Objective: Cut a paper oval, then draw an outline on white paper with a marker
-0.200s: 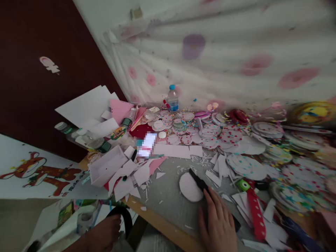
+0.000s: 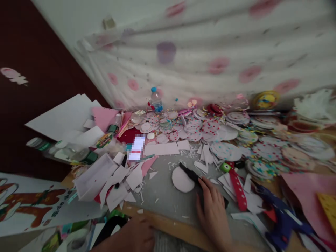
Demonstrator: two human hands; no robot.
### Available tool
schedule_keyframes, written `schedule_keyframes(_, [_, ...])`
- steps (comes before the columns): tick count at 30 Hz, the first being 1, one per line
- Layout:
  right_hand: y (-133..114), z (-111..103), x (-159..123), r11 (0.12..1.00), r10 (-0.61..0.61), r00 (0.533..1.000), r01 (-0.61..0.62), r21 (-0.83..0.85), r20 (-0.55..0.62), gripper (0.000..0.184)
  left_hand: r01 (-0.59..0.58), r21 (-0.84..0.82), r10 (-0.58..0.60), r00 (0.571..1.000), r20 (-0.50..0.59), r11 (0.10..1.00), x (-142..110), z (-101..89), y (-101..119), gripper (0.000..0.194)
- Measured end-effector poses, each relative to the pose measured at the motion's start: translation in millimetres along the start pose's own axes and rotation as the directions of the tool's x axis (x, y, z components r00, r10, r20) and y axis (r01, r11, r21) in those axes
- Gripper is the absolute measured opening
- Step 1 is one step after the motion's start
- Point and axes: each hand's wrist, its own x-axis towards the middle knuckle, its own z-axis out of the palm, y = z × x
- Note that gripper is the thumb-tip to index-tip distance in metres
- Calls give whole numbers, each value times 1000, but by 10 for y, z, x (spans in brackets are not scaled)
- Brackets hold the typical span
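My right hand (image 2: 211, 206) rests on the grey work surface, fingers closed over a long black tool (image 2: 187, 173) whose kind I cannot make out. Its narrow end lies across a round white disc (image 2: 181, 182), and a black part of it shows right of my fingers. My left hand (image 2: 140, 232) is low in the view at the wooden front edge of the table. Its fingers look curled, but it is dark and blurred, so whatever they may hold is hidden. Left of that hand, below the edge, is a black curved band (image 2: 111, 229).
White paper scraps (image 2: 118, 199) and a white box (image 2: 93, 178) lie at left, near a lit phone (image 2: 136, 147). Decorated discs (image 2: 193, 126) are piled along the back. A water bottle (image 2: 156, 101) stands behind them. On the right lie a red dotted strip (image 2: 238, 187) and a blue glue gun (image 2: 283, 217).
The view has turned to the right, so the scene has shifted left. My left hand has moved right, away from the black band toward the table edge. My right hand stays by the disc.
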Motion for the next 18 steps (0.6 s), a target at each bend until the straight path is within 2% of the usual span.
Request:
schedule_keyframes(1, [-6,8,16,1000,16,1000,-16,-7,-9,41,-24,-73,25,1000,12,997,162,32,-98,11])
schedule_keyframes(2, [-11,17,38,999,37,999,-38,-15,-15,40,6,-138,-9,1000,-21,990,341,60,-175,7])
schedule_keyframes(3, [-15,24,66,997,70,998,-70,-22,-12,38,113,-183,-128,989,-70,977,528,93,-234,14])
schedule_keyframes(5, [-9,31,141,987,159,987,-159,-12,23,34,332,-249,-363,927,-90,910,875,196,-323,39])
schedule_keyframes(7, [18,14,237,977,215,976,-215,6,25,30,464,-294,-512,852,-111,836,1128,354,-406,75])
schedule_keyframes(8, [38,-8,292,971,236,971,-237,22,20,29,521,-335,-576,813,-86,785,1208,441,-451,87])
schedule_keyframes(9, [59,-40,351,965,258,966,-258,42,7,28,542,-412,-611,790,-47,732,1260,523,-497,91])
schedule_keyframes(10, [78,-79,412,958,281,960,-280,70,-9,29,535,-512,-625,780,-6,672,1289,591,-543,89])
schedule_keyframes(13, [97,-220,616,927,329,943,-315,205,-42,32,458,-716,-607,792,59,527,1301,682,-670,77])
schedule_keyframes(16, [36,-305,828,859,358,934,-327,394,-5,31,404,-823,-613,785,87,400,1309,633,-784,81])
schedule_keyframes(18, [-35,-292,952,784,371,927,-344,517,55,30,361,-900,-602,784,152,244,1335,577,-863,77])
